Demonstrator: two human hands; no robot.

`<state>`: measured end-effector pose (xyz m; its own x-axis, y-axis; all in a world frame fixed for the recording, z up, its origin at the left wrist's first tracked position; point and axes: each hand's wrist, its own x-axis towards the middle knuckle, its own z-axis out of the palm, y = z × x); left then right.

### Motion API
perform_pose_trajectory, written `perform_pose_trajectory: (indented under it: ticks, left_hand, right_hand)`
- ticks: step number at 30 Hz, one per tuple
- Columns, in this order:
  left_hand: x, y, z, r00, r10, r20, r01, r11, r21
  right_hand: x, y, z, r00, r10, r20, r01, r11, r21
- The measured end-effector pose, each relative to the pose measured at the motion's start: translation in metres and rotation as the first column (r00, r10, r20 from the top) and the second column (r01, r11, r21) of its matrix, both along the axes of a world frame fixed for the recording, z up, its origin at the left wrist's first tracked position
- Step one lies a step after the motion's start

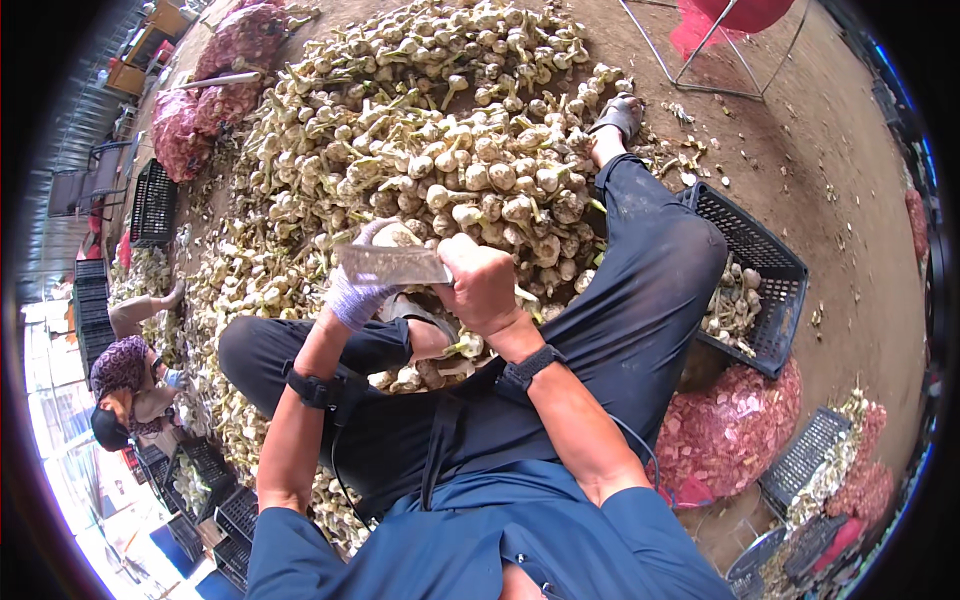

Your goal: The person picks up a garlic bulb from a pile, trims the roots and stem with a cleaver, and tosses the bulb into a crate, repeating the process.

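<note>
A large heap of garlic bulbs [450, 150], many with stalks on, spreads in front of me and between my legs. My left hand [352, 300], in a pale lilac knitted glove, is closed around a garlic bulb [400, 236]; its fingers are partly hidden behind a blade. Bare and closed, my right hand [482, 285] grips a wide-bladed knife [395, 265] by its handle. The blade points left, across the gloved hand and just below the bulb. I cannot tell whether the edge touches the stalk.
A black plastic crate [765, 260] holding some garlic stands beyond my right knee. Beside it sits a full red mesh sack [735, 425]. More filled mesh sacks [215, 100] lie at the far left. A co-worker [130, 390] sits at the left near black crates [205, 470]. A metal-legged stand [715, 70] is at the far right.
</note>
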<state>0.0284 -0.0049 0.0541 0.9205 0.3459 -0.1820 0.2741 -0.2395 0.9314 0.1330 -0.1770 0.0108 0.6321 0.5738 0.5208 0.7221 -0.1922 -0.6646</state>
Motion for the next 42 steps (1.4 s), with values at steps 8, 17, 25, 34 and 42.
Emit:
perform_pose_trajectory:
  ticks: [8,17,25,34,42]
  left_hand:
    - [0.008,0.004,-0.028,1.0,-0.021,-0.017,0.019,0.994,-0.112]
    - [0.011,-0.011,-0.001,0.993,-0.022,-0.113,0.023,1.0,0.011]
    - [0.016,-0.01,0.0,0.969,0.229,0.089,-0.189,0.927,-0.325]
    - [0.018,-0.013,0.017,0.919,0.301,0.255,-0.117,0.825,-0.552]
    - [0.02,-0.002,-0.008,0.849,0.426,0.311,-0.077,0.683,-0.726]
  right_hand:
    - [-0.005,0.001,-0.023,0.995,0.094,-0.013,-0.095,0.99,-0.102]
    - [0.012,0.001,-0.061,0.964,-0.232,-0.13,0.212,0.965,-0.155]
    - [-0.004,0.012,-0.071,0.637,-0.09,-0.765,0.165,0.986,0.021]
    - [-0.015,0.014,-0.037,-0.176,0.606,-0.775,0.148,0.795,0.588]
    - [-0.024,0.019,-0.035,-0.293,0.453,-0.842,0.208,0.89,0.406]
